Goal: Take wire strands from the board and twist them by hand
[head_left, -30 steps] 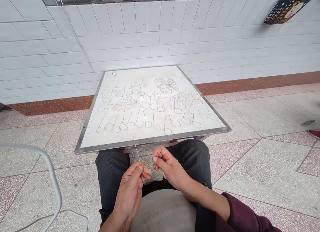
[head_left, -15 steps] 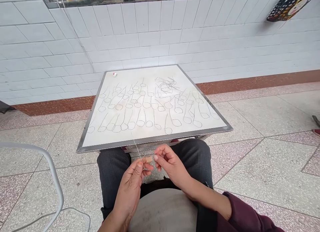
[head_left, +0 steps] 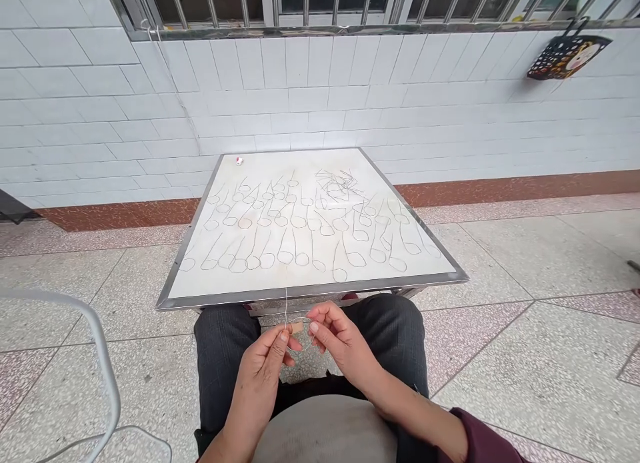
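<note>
A thin wire (head_left: 287,302) bent into a loop is between my two hands, above my lap, its straight end pointing up toward the table edge. My left hand (head_left: 266,363) pinches it where the loop meets the straight end. One left finger has a tan bandage or tape (head_left: 297,328) around it. With thumb and fingertips, my right hand (head_left: 340,340) grips the right side of the loop. On the white table (head_left: 200,286) lie several looped wires (head_left: 285,256) in rough rows, and a tangle of straight wires (head_left: 337,184) toward the back right.
A small white and red object (head_left: 239,161) sits at the table's back left corner. A grey metal tube frame (head_left: 107,370) stands at my left. Beyond the table is a tiled wall (head_left: 280,103) with a barred window, and a patterned bag (head_left: 567,56) hangs there.
My view has tilted up, showing more of the window. The wire's straight end has swung from leaning left to nearly upright. Both hands keep their pinch on the loop.
</note>
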A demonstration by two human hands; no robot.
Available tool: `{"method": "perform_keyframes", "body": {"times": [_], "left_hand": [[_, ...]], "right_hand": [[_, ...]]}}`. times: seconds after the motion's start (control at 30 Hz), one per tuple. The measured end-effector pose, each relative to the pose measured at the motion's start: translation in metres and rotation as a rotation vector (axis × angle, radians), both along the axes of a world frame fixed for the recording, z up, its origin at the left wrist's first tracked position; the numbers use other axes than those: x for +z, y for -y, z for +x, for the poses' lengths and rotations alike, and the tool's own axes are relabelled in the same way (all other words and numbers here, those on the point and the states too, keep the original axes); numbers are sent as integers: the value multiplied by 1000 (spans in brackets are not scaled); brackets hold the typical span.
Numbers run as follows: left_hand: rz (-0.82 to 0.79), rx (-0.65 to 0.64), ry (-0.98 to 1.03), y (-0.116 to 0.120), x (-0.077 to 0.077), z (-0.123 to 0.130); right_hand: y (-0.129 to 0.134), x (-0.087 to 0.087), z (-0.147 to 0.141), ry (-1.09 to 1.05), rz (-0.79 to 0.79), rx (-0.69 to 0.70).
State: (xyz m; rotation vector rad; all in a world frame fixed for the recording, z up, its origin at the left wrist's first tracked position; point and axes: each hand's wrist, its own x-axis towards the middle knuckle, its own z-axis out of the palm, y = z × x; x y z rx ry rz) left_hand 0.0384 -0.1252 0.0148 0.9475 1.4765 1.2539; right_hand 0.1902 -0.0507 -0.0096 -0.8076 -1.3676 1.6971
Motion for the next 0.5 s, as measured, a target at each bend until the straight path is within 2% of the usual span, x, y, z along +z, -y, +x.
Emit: {"method": "perform_keyframes", "body": {"times": [0.13,0.2,0.43,0.5], "left_hand": [[-3,-9,-109,-2,0,-4],[-10,-8,-128,-5,-4,-6],[-2,6,-63,-26,-11,-25],[11,-16,-49,-33,-22,-34]], "right_hand": [[-7,-5,0,103,227,-74],[-12,-7,-1,129,284,-90],[-38,-6,-11,95,159,-115],[-57,-1,-12,100,171,-153]]}}
